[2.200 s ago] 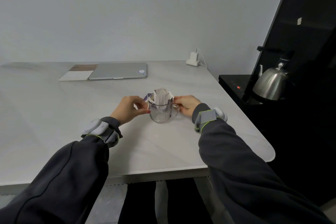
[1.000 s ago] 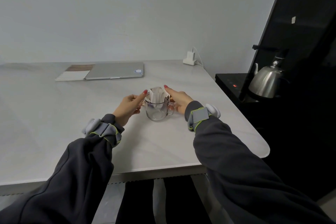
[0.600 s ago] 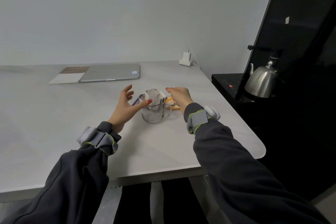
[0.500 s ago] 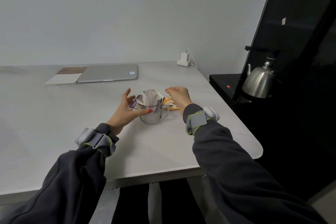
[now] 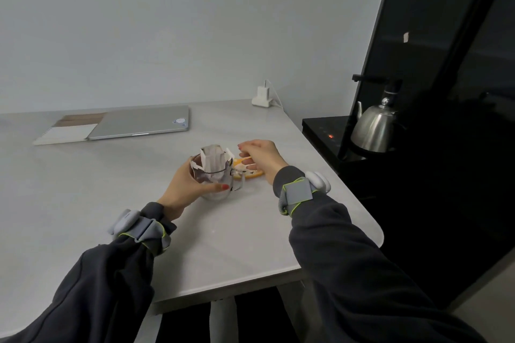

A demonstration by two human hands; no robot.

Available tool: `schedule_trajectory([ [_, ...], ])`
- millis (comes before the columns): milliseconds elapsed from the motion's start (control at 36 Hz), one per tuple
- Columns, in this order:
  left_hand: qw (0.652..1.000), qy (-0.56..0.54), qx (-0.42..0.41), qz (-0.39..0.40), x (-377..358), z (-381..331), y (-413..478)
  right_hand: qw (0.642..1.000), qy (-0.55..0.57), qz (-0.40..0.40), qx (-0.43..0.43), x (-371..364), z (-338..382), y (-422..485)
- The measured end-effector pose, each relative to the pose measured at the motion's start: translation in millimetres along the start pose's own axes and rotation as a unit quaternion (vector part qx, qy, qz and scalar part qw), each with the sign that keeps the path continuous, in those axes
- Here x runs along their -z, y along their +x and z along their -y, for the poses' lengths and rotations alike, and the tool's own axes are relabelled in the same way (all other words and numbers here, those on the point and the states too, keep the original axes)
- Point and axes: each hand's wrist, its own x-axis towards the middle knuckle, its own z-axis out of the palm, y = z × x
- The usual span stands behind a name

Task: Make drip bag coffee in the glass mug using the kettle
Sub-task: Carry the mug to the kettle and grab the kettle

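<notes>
Pale, stone-look table [image 5: 83, 189] is filling most of the view, and the glass mug [image 5: 216, 194] is standing on it; everything else is being placed from that mug. Right of the mug, past the table edge, a tall black cabinet [image 5: 446, 189] is rising, with a black counter [image 5: 320, 127] at its foot showing a small red light. Behind the mug and to its left, a closed silver laptop [image 5: 145, 122] is lying flat, with a notebook [image 5: 67, 132] just beside it, farther left. Well to the right of the mug and a little behind it, the steel kettle [image 5: 373, 131] is sitting on that counter (lid on, spout pointing left).

The left hand [image 5: 189, 184] is wrapping around the mug's left side, thumb lying across the near face, gripping it. The right hand [image 5: 260, 154] is hanging just right of and behind the mug, fingers curled downward; whether it is pinching anything I cannot tell. Grey bands are circling both wrists.

The drip bag [image 5: 213, 160] is sitting in the mug, its paper ears hooking over the rim and its top standing above it. An orange wrapper [image 5: 250, 172] is lying on the table just right of the mug, by the handle and under the right hand. Far behind the mug, to the right, a white charger [image 5: 262, 96] is resting against the wall.
</notes>
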Motion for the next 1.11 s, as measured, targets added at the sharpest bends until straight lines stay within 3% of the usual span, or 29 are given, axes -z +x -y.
schedule_trajectory([
  [222, 0.997, -0.011, -0.054, 0.051, -49.5, -53.3, 39.5, 0.994, 0.079, -0.077, 0.013, 59.7, 13.2, 17.3],
  [444, 0.995, -0.021, -0.053, 0.077, -122.0, -61.6, 109.7, 0.973, 0.115, -0.198, 0.003, 146.0, 11.0, 49.9],
  [583, 0.994, -0.027, -0.044, 0.100, -159.9, -60.9, 144.3, 0.947, 0.115, -0.300, 0.014, 197.6, 5.7, 75.2],
  [750, 0.991, -0.035, -0.047, 0.120, -201.1, -53.4, 187.2, 0.880, -0.009, -0.474, -0.020, 284.4, -3.4, 109.1],
  [917, 0.990, -0.029, -0.037, 0.136, -205.6, -42.5, 206.4, 0.848, -0.069, -0.523, -0.039, 309.8, -11.9, 131.9],
  [1111, 0.990, -0.032, -0.021, 0.137, -213.0, -30.9, 224.6, 0.849, -0.082, -0.508, -0.117, 332.8, -21.1, 150.2],
])
